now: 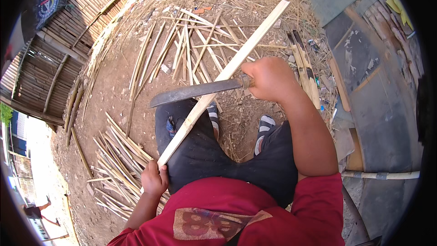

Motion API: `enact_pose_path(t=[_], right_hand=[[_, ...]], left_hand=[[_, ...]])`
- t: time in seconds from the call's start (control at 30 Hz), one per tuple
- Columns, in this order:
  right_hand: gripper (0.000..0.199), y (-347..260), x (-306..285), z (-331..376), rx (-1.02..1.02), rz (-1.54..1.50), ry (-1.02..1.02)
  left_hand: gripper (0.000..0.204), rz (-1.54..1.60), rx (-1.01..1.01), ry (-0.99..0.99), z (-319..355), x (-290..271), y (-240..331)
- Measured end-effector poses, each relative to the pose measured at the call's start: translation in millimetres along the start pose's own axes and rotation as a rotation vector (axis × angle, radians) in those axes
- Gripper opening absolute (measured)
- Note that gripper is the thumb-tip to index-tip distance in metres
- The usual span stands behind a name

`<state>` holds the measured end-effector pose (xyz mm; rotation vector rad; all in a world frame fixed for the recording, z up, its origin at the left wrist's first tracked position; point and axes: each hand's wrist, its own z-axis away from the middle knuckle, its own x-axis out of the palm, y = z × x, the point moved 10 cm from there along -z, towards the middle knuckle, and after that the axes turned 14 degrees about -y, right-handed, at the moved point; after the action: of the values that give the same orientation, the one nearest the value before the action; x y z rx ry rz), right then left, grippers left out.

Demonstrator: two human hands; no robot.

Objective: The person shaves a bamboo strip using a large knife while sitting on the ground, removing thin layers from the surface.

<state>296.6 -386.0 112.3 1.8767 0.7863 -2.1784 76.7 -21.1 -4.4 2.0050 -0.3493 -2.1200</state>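
Note:
A long pale strip of split bamboo (230, 66) slants across my lap, from low on the left up to the far right. My left hand (154, 177) grips its near end beside my left thigh. My right hand (271, 79) is closed round the handle of a machete (195, 92). The dark, wide blade points left and lies across the strip near its middle, above my left knee. Whether the edge bites into the bamboo cannot be made out.
Many split strips (182, 50) lie scattered on the dirt ahead, and another pile (120, 164) is at my left. Dark boards (382, 91) and a pole (380, 175) are on the right. Bamboo panels (45, 73) stand at the left. A person (36, 212) shows at the far left edge.

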Motion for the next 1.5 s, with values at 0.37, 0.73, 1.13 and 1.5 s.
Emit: enact_pose_path(t=[0.37,0.73,1.13,1.5], right_hand=[[0.025,8,1,-8,0.023,-0.092,0.075],[0.022,-19,6,-7,-0.027,0.101,0.061],[0.023,-13,5,-2,-0.043,0.047,0.136],[0.029,36,10,-3,0.088,-0.127,0.166]], left_hand=[[0.032,0.038,0.041,0.029,6,5,-12],[0.034,0.058,0.024,0.003,11,1,-13],[0.029,0.008,0.032,0.029,15,-7,-10],[0.028,0.012,0.010,-0.016,18,-6,-19]])
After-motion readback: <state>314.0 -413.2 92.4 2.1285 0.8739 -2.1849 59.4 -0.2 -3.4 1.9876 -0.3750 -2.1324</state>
